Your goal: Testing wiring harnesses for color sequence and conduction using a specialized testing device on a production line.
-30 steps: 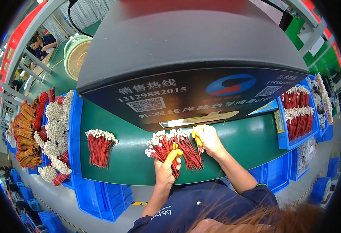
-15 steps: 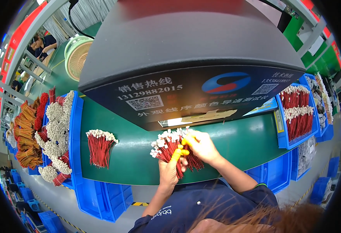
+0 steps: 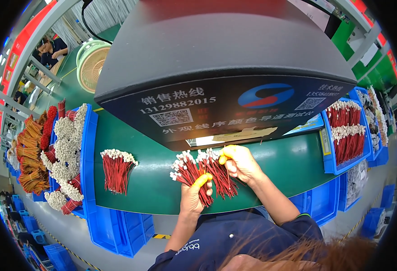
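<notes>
My left hand (image 3: 194,193) is closed round a bunch of red wires (image 3: 187,170) with white connectors fanned out at the top. Beside it on the green table lies a second bunch of red wires (image 3: 222,178), its white connectors pointing away from me. At the upper end of that bunch, my right hand (image 3: 243,166) pinches a red wire between thumb and forefinger; the fingers partly hide the grip. Yellow covers sit on the tips of some fingers of both hands. Farther left lies another pile of red wires (image 3: 117,174) with white connectors.
A large dark tester box (image 3: 225,54) stands over the far side of the green table (image 3: 157,189). Blue bins with wire bundles flank it: the left bin (image 3: 88,153) and the right bin (image 3: 331,165). A green fan (image 3: 92,67) and a co-worker (image 3: 51,52) are far left.
My left hand and its bunch have shifted slightly left, away from the bunch on the table. My right hand has moved a little right, and the hands are now apart.
</notes>
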`<action>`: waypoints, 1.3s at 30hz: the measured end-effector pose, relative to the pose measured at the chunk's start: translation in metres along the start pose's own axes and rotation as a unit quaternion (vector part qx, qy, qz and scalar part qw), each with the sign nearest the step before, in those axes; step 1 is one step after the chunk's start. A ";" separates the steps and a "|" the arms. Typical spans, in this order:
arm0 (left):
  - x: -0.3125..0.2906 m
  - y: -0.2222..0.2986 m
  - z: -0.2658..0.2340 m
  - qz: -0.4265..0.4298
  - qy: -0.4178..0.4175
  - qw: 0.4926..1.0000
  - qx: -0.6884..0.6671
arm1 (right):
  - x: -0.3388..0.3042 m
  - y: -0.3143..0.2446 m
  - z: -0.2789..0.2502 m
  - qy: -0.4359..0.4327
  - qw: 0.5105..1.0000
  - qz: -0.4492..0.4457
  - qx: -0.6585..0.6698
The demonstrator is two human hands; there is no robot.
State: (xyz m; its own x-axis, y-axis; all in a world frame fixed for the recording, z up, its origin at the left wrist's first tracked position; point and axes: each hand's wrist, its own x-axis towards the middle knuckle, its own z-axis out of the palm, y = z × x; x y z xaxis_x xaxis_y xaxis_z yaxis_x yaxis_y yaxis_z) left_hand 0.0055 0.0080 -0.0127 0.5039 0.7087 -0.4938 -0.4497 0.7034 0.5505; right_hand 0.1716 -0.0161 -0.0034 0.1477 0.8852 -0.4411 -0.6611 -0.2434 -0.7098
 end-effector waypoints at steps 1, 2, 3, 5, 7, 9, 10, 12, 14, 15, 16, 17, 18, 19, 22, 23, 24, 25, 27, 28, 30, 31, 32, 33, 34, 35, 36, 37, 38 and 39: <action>0.000 0.000 0.000 0.000 0.001 1.000 -0.006 | 0.000 0.000 -0.001 -0.014 1.000 0.000 -0.013; 0.000 0.000 -0.001 -0.001 0.001 1.000 -0.007 | -0.001 0.000 -0.002 -0.014 1.000 0.000 -0.013; 0.000 0.000 -0.003 -0.011 -0.011 0.999 -0.044 | -0.002 0.001 -0.004 -0.029 1.000 0.007 0.009; 0.000 -0.001 -0.004 -0.020 -0.022 0.996 -0.081 | -0.004 0.002 -0.004 -0.045 0.998 0.015 0.031; 0.001 -0.002 -0.005 -0.010 -0.026 0.998 -0.053 | -0.006 0.003 -0.002 -0.048 0.999 0.010 0.024; 0.001 -0.005 -0.003 -0.003 -0.020 0.999 -0.036 | -0.012 -0.004 0.006 -0.029 0.995 0.005 -0.095; 0.001 -0.006 -0.001 0.004 -0.014 1.000 -0.019 | -0.014 -0.007 0.009 -0.010 0.977 0.001 -0.212; 0.000 -0.008 0.005 0.024 -0.008 0.999 -0.020 | -0.012 0.014 0.015 -0.032 0.962 -0.091 -0.256; 0.003 -0.015 0.006 0.073 -0.021 0.997 -0.006 | -0.020 0.016 0.023 -0.085 0.973 -0.067 -0.204; 0.003 -0.016 0.006 0.073 -0.021 0.997 -0.006 | -0.025 0.013 0.027 -0.074 0.959 -0.101 -0.254; 0.003 -0.016 0.007 0.078 -0.005 0.997 0.004 | -0.025 0.017 0.028 -0.045 0.957 -0.118 -0.262; 0.002 -0.016 0.008 0.082 0.012 0.996 0.015 | -0.024 0.021 0.028 -0.017 0.953 -0.134 -0.270; 0.002 -0.016 0.008 0.078 0.024 0.996 0.019 | -0.023 0.017 0.029 -0.018 0.953 -0.134 -0.270; 0.001 -0.015 0.009 0.078 0.024 0.996 0.019 | -0.022 0.010 0.031 0.005 0.962 -0.124 -0.245; 0.000 -0.015 0.010 0.070 0.036 0.996 0.035 | -0.018 0.013 0.026 -0.017 0.971 -0.112 -0.208; 0.000 -0.016 0.011 0.069 0.035 0.996 0.035 | -0.018 0.016 0.024 -0.062 0.972 -0.108 -0.197; 0.001 -0.017 0.012 0.076 0.041 0.995 0.044 | -0.019 0.018 0.025 -0.058 0.964 -0.102 -0.237; 0.001 -0.018 0.013 0.083 0.046 0.994 0.054 | -0.020 0.015 0.028 -0.058 0.964 -0.102 -0.238; 0.000 -0.017 0.012 0.083 0.051 0.994 0.044 | -0.023 0.007 0.034 0.037 0.966 -0.102 -0.233; 0.000 -0.016 0.011 0.083 0.056 0.994 0.034 | -0.015 0.009 0.025 0.066 0.959 -0.123 -0.245; -0.002 -0.011 0.009 0.084 0.052 0.994 0.046 | -0.009 -0.003 0.014 0.017 0.989 -0.058 -0.135; -0.002 -0.009 0.008 0.083 0.051 0.994 0.047 | -0.005 -0.004 0.009 -0.028 0.997 -0.025 -0.063; -0.003 -0.007 0.007 0.084 0.044 0.994 0.050 | -0.003 -0.006 0.009 -0.025 0.999 0.022 -0.024; -0.003 -0.007 0.007 0.085 0.038 0.994 0.053 | -0.001 -0.005 0.008 -0.025 0.999 0.022 -0.025; -0.002 -0.007 0.007 0.085 0.038 0.994 0.053 | 0.003 -0.002 0.004 0.000 1.000 0.024 -0.007; 0.000 -0.007 0.006 0.068 0.029 0.996 0.054 | 0.005 -0.001 0.002 0.026 0.999 0.027 0.010; 0.001 -0.007 0.005 0.051 0.022 0.997 0.055 | 0.004 0.000 0.002 0.033 0.999 0.024 0.010; 0.001 -0.007 0.003 0.033 0.015 0.998 0.056 | 0.005 0.002 0.001 0.032 0.999 0.025 0.010; 0.001 -0.007 0.002 0.021 0.013 0.999 0.038 | 0.006 0.004 -0.001 0.028 0.999 0.021 0.015; 0.002 -0.007 0.001 0.021 0.013 0.999 0.038 | 0.007 0.005 -0.002 0.024 0.999 0.016 0.020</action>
State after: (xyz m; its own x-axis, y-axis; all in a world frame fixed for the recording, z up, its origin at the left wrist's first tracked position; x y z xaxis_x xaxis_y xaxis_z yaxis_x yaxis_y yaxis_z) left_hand 0.0101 0.0043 -0.0168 0.4659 0.7395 -0.4858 -0.4127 0.6673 0.6200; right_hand 0.1711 -0.0115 -0.0112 0.1603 0.8571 -0.4896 -0.6954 -0.2540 -0.6723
